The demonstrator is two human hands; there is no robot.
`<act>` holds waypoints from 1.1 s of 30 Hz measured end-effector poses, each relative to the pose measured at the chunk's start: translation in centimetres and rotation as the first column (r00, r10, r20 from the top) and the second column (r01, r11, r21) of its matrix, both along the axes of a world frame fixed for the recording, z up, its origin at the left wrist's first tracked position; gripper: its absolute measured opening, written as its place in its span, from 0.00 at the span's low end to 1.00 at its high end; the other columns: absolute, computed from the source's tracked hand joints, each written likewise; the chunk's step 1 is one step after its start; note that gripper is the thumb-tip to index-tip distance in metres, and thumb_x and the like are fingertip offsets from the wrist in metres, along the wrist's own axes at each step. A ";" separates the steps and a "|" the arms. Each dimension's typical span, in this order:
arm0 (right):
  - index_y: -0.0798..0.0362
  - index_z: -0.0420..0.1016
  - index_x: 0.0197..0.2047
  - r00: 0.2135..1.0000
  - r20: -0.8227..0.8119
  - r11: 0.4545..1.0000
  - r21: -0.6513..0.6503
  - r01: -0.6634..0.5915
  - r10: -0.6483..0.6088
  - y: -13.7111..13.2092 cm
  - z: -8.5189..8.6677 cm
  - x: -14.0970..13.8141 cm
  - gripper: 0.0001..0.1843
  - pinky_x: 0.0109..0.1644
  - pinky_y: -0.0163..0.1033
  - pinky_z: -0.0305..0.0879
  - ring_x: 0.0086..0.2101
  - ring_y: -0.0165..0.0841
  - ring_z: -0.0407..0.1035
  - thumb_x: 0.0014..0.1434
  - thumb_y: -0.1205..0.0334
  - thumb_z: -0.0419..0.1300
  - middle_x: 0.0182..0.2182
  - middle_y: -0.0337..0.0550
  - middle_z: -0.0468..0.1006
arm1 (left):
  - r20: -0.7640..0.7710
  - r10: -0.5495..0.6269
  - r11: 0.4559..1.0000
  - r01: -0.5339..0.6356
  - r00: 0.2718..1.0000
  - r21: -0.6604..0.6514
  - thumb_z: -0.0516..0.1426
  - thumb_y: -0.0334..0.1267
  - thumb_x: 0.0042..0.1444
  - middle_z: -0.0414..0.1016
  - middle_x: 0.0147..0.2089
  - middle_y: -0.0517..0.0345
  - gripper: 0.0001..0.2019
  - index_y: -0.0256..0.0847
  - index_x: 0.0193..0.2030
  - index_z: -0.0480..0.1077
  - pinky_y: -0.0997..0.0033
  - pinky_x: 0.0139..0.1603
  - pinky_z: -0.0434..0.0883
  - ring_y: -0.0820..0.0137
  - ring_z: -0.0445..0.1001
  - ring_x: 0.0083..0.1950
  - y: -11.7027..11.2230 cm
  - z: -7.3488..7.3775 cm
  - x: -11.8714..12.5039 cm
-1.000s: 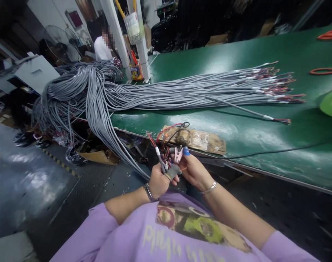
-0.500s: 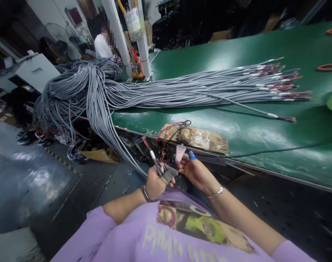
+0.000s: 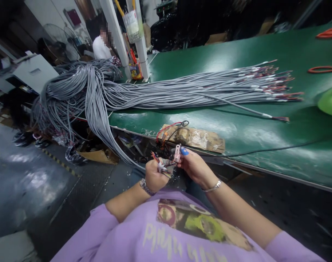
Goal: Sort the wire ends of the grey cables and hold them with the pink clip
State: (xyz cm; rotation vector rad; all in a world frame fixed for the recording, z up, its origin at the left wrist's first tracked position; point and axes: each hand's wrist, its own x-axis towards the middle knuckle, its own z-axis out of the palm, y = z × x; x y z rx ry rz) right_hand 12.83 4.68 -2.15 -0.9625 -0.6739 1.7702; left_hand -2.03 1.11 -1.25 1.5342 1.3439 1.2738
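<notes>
Well to the left of the wooden board (image 3: 209, 141), grey cables (image 3: 95, 109) are draped over the edge of the green bench (image 3: 264, 140) and are led down toward the left hand (image 3: 155, 176); by that hand, just below and left of the board, several cable ends (image 3: 161, 167) are grasped in a closed fist, with white bands and coloured wires (image 3: 155, 157) left jutting out; below the board's left part, a small pink clip (image 3: 177, 153) is pinched between the blue-tipped thumb and fingers of the right hand (image 3: 194, 165); whether a strand is caught in the clip cannot be told; the step in hand is judged to be the handling of loose wires with the clip; for the next move, a steady left fist, a strand singled out and the clip squared to it seem to be called for; beyond the board and to its right, the banded ends of a long cable bundle (image 3: 168, 95) are laid out; farther right, a green object (image 3: 329, 103) is seen.
</notes>
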 end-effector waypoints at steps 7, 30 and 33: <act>0.49 0.68 0.20 0.972 0.119 0.975 0.118 0.191 -0.205 -0.4 -0.1 -1.1 0.28 0.26 0.35 0.59 0.21 0.28 0.59 0.44 0.33 0.67 0.17 0.35 0.68 | -0.041 0.006 1.000 -0.007 0.999 -0.015 0.64 0.42 0.46 0.73 0.23 0.58 0.08 0.41 0.26 0.74 0.71 0.31 0.69 0.71 0.67 0.25 0.2 -0.2 0.1; 0.48 0.74 0.31 0.975 -0.212 0.983 -0.179 0.030 -0.069 -0.9 -4.7 0.5 0.22 0.27 0.36 0.66 0.23 0.30 0.67 0.51 0.36 0.64 0.25 0.38 0.77 | 0.274 0.085 0.933 0.020 0.958 -0.360 0.67 0.59 0.39 0.67 0.16 0.63 0.24 0.40 0.21 0.67 0.75 0.20 0.63 0.76 0.64 0.17 -0.4 -0.7 -0.1; 0.48 0.75 0.29 0.978 -0.193 0.972 -0.232 0.035 -0.082 -1.7 -5.9 1.4 0.18 0.26 0.35 0.67 0.23 0.30 0.67 0.49 0.42 0.68 0.24 0.38 0.77 | 0.403 0.115 0.891 0.085 0.908 -0.445 0.68 0.61 0.36 0.72 0.18 0.61 0.26 0.38 0.25 0.70 0.73 0.22 0.68 0.74 0.69 0.19 -0.4 -1.6 -0.3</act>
